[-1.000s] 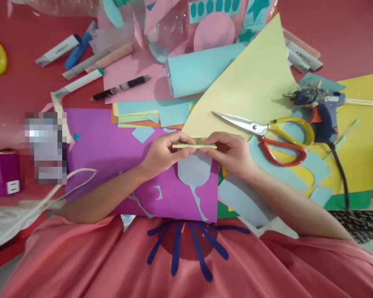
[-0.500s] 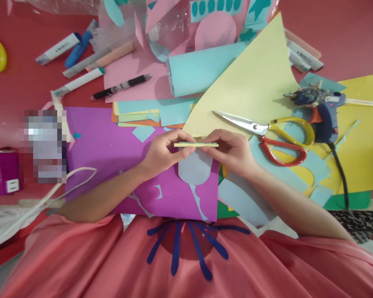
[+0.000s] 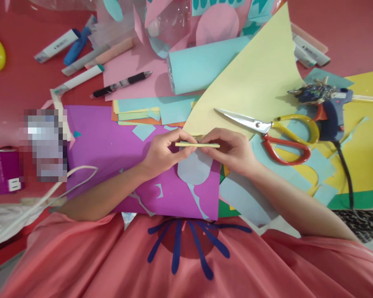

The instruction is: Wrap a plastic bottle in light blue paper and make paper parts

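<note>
Edge-on to the camera, a thin pale yellow paper piece [image 3: 186, 145] spans between both hands, with a bluish layer showing along its far edge. My left hand [image 3: 164, 151] pinches its left part between thumb and fingers. My right hand [image 3: 231, 151] pinches the right part the same way. Just under them is a rounded light blue paper cutout [image 3: 194, 167], its top hidden by the held piece and fingertips. Beneath lies a purple sheet [image 3: 102, 140] with small blue scraps on it. Scissors [image 3: 262, 128] with yellow and red handles lie open beyond my right hand.
A hot glue gun [image 3: 331, 109] rests at the right on yellow paper [image 3: 363, 157]. Behind the hands are a turquoise-wrapped bottle [image 3: 208, 64], a large pale yellow sheet [image 3: 251, 70] and a black pen [image 3: 121, 85]. Several markers [image 3: 57, 45] lie at the back left.
Both hands keep their pinch on the yellow paper piece, which has shifted very slightly right. The surroundings move a little in the picture as the camera view shifts.
</note>
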Tool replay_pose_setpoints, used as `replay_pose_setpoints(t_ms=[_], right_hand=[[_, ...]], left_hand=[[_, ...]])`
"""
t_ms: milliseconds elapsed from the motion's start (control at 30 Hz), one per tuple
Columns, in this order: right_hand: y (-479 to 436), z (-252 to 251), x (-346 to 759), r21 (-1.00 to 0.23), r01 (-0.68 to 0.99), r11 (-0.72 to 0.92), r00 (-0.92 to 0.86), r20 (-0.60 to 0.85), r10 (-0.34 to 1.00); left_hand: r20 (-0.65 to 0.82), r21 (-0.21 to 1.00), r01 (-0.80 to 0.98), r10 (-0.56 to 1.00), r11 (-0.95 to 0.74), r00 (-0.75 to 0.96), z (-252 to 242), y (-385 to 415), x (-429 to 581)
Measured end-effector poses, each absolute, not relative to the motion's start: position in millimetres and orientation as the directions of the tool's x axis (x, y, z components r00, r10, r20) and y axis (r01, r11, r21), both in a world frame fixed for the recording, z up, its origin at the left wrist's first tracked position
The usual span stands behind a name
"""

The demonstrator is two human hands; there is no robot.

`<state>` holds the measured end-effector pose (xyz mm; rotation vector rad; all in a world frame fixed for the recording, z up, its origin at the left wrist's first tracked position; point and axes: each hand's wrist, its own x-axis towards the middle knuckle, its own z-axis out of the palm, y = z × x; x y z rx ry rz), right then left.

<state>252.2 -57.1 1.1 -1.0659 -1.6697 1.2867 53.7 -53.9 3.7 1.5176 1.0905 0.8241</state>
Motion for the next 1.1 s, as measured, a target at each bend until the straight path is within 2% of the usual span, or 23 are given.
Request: replay_pose_setpoints(t_ms=[233, 500, 733, 967, 1100], right_hand=[[-56.5, 2.3, 255.0, -0.964, 0.200, 0.177, -0.319, 0.106, 0.942], [-55.0, 4.1, 256.2, -0.963, 0.234, 0.136, -0.310, 0.059, 0.949], [-55.7, 2.7, 255.5, -0.972, 0.177, 0.154, -0.306, 0.094, 0.947], [-54.9, 4.3, 257.3, -0.968, 0.197, 0.159, -0.273, 0.101, 0.957], [-54.8, 4.9, 257.6, -0.964, 0.207, 0.168, -0.273, 0.108, 0.956]], left_hand=[[-0.092, 0.983, 0.181, 0.936, 0.030, 0.341, 2.8, -52.2, 53.0], [-0.038, 0.988, 0.152, 0.946, -0.012, 0.323, 2.1, -51.1, 53.2], [-0.009, 0.995, 0.102, 0.955, -0.022, 0.297, 2.3, -51.2, 53.7], [-0.054, 0.993, 0.116, 0.964, 0.024, 0.262, 4.5, -51.5, 53.9], [-0.002, 0.996, 0.090, 0.971, -0.020, 0.240, 3.6, -50.2, 54.5]])
